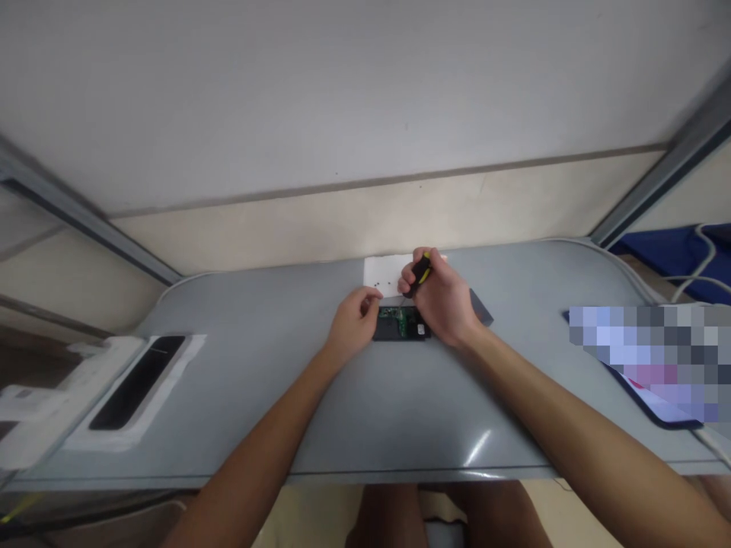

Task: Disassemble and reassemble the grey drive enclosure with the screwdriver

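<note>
Black and green, an opened gadget (402, 326) is being steadied on the grey table (434, 426) by the curled left hand (355, 318); whether anything is being pinched cannot be told. A screwdriver (421, 272) is being gripped in the right hand (446, 295), best being kept straight.

Your bare, slender-fingered left hand (354, 321) and equally bare right hand (448, 308) join narrow wrists. Your smooth, uncovered left forearm (274, 434) and smooth, uncovered right forearm (563, 426) each broaden away from the wrist until the picture's border cuts them off. Lower down, your two rounded legs (385, 519) appear bare too, in shadow and only partly visible. Your fingernails are too small to make out clearly.
</note>
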`<state>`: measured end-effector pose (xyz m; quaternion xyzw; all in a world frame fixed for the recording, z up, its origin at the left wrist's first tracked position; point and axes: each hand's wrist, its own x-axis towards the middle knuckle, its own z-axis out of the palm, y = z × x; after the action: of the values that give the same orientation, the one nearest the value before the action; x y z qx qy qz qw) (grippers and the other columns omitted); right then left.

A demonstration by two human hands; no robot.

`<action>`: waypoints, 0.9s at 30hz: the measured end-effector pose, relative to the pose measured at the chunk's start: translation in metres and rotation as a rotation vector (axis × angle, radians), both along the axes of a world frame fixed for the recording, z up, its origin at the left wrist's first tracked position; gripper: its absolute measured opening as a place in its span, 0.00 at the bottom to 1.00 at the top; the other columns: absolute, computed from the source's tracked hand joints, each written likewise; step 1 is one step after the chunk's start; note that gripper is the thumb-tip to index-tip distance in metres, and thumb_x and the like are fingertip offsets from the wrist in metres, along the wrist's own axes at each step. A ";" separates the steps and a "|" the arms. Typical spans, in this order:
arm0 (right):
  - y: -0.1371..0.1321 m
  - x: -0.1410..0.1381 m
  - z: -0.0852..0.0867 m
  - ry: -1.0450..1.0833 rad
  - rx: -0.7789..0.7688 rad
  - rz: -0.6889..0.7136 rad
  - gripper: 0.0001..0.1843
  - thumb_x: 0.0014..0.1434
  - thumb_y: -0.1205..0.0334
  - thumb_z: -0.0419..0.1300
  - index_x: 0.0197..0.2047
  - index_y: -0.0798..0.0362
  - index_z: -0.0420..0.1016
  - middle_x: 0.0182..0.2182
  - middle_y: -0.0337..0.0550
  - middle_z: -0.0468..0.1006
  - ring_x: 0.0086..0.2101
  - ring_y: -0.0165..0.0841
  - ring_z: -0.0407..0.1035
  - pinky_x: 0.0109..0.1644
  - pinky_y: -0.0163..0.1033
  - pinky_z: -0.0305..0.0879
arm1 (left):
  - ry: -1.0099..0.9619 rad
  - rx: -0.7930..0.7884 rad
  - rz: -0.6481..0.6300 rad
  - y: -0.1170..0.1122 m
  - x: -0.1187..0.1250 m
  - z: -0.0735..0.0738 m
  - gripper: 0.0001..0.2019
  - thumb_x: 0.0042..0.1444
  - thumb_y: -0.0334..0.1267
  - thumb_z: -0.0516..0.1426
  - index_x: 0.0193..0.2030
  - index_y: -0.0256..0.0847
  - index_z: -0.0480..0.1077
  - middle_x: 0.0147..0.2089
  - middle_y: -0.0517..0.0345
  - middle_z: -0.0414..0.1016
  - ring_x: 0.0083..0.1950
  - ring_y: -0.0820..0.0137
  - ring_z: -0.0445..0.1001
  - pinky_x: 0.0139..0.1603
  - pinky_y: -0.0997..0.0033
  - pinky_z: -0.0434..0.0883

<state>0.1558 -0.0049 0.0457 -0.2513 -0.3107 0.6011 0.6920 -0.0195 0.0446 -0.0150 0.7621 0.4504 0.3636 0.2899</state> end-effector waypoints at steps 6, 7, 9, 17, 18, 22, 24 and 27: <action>-0.004 -0.004 0.003 0.023 -0.020 0.102 0.14 0.70 0.47 0.56 0.36 0.47 0.66 0.27 0.37 0.64 0.29 0.32 0.61 0.37 0.38 0.65 | 0.069 0.066 -0.040 -0.002 0.001 0.002 0.08 0.65 0.30 0.55 0.43 0.42 0.75 0.39 0.59 0.78 0.37 0.70 0.73 0.43 0.68 0.71; -0.005 -0.004 0.003 0.013 -0.033 0.122 0.15 0.69 0.47 0.57 0.37 0.47 0.66 0.27 0.37 0.64 0.29 0.32 0.61 0.37 0.38 0.65 | 0.089 0.084 -0.058 -0.002 0.001 0.002 0.08 0.65 0.30 0.55 0.42 0.42 0.76 0.39 0.58 0.77 0.38 0.69 0.73 0.44 0.67 0.71; -0.005 -0.002 0.004 -0.013 -0.055 0.140 0.15 0.69 0.46 0.58 0.36 0.47 0.66 0.26 0.37 0.64 0.28 0.32 0.60 0.35 0.37 0.64 | 0.116 0.116 -0.079 -0.003 0.001 0.003 0.08 0.62 0.27 0.56 0.38 0.42 0.76 0.39 0.58 0.76 0.40 0.68 0.73 0.44 0.67 0.70; -0.001 0.012 0.009 -0.001 -0.058 0.141 0.17 0.70 0.46 0.57 0.34 0.48 0.66 0.24 0.35 0.59 0.25 0.30 0.54 0.32 0.36 0.60 | 0.091 0.164 -0.149 -0.006 -0.001 0.001 0.12 0.57 0.21 0.54 0.36 0.41 0.74 0.36 0.60 0.72 0.34 0.72 0.69 0.37 0.71 0.67; -0.001 0.012 0.009 0.002 -0.055 0.142 0.17 0.69 0.46 0.57 0.34 0.48 0.66 0.24 0.35 0.59 0.25 0.30 0.54 0.32 0.36 0.61 | 0.085 0.175 -0.153 -0.006 -0.001 0.002 0.12 0.57 0.21 0.54 0.36 0.41 0.74 0.36 0.59 0.72 0.35 0.72 0.69 0.37 0.72 0.67; -0.002 0.012 0.010 0.016 -0.038 0.136 0.16 0.70 0.48 0.56 0.34 0.48 0.67 0.24 0.36 0.59 0.25 0.30 0.54 0.32 0.36 0.61 | 0.049 0.228 -0.179 -0.009 0.000 0.004 0.11 0.59 0.21 0.54 0.38 0.41 0.74 0.37 0.60 0.71 0.35 0.72 0.69 0.37 0.72 0.67; -0.003 0.012 0.012 0.022 -0.026 0.119 0.16 0.70 0.49 0.56 0.33 0.49 0.67 0.24 0.36 0.58 0.25 0.30 0.54 0.32 0.36 0.61 | 0.038 0.261 -0.184 -0.010 0.000 0.006 0.11 0.60 0.21 0.54 0.39 0.42 0.73 0.37 0.59 0.71 0.36 0.72 0.70 0.37 0.72 0.68; -0.004 0.013 0.013 0.018 -0.011 0.094 0.16 0.70 0.50 0.56 0.32 0.49 0.67 0.24 0.36 0.58 0.25 0.31 0.53 0.31 0.36 0.61 | 0.028 0.319 -0.191 -0.011 0.000 0.007 0.12 0.59 0.21 0.55 0.40 0.42 0.73 0.38 0.59 0.70 0.38 0.71 0.71 0.39 0.71 0.69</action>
<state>0.1685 -0.0086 0.0591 -0.2350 -0.3128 0.6370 0.6643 -0.0195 0.0339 -0.0084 0.8427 0.3167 0.3907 0.1920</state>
